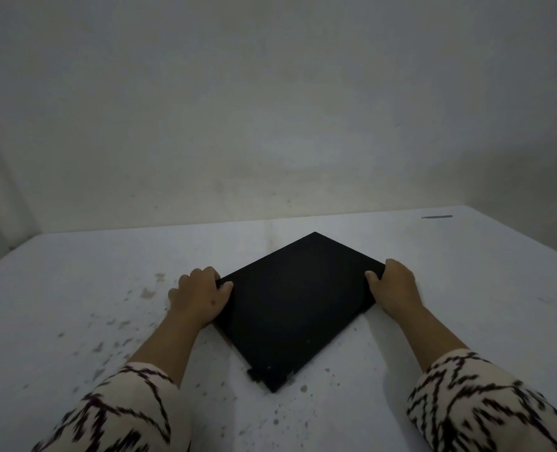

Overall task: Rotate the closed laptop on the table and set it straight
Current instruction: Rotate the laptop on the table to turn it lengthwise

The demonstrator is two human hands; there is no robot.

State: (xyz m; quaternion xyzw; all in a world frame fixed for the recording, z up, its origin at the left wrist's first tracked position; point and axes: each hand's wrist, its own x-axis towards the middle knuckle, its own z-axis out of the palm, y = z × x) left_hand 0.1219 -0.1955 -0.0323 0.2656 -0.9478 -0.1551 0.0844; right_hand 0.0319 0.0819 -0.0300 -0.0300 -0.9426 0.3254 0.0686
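A closed black laptop (296, 308) lies flat on the white table (75, 288), turned so it looks like a diamond, one corner pointing at me and one at the wall. My left hand (202, 296) grips its left corner, thumb on the lid and fingers curled over the edge. My right hand (393, 287) grips the right corner the same way. Both forearms wear cream sleeves with a black zigzag print.
The table is speckled with dark chips and stains to the left and in front of the laptop. A small dark flat strip (437, 217) lies near the far right edge. A pale wall (270, 109) rises directly behind the table.
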